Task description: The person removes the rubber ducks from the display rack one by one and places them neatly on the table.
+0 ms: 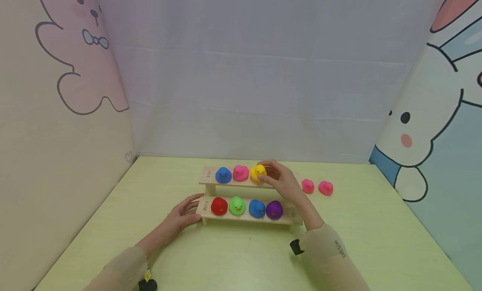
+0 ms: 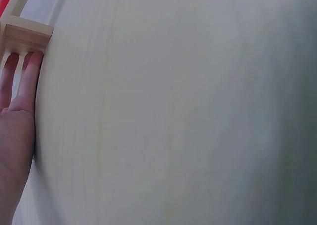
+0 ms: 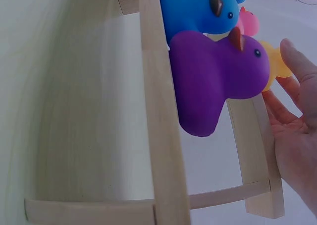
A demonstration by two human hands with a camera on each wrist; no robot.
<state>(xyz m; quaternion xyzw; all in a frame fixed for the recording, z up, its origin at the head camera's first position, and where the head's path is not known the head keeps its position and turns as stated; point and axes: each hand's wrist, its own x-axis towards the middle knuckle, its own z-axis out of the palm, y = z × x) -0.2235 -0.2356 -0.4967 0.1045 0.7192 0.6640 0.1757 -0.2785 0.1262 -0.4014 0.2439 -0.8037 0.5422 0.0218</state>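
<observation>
A two-tier wooden rack (image 1: 246, 219) bears small rubber ducks. On its upper tier, my right hand (image 1: 284, 182) pinches a yellow duck (image 1: 258, 172) between thumb and fingers, right of a pink duck (image 1: 240, 173) and a blue duck (image 1: 224, 175). The lower tier carries a red duck (image 1: 219, 206), a green duck (image 1: 237, 205), another blue duck (image 1: 257, 208) and a purple duck (image 1: 274, 210). My left hand (image 1: 177, 218) holds the lower tier's left end. In the left wrist view, its fingertips meet the wood (image 2: 27, 34); the thumb is hidden there.
Two pink ducks, one nearer the rack (image 1: 308, 186) and one farther right (image 1: 326, 188), lie on the pale table (image 1: 241, 261). A white curtain (image 1: 263, 86) hangs behind, with cartoon-printed panels on both sides.
</observation>
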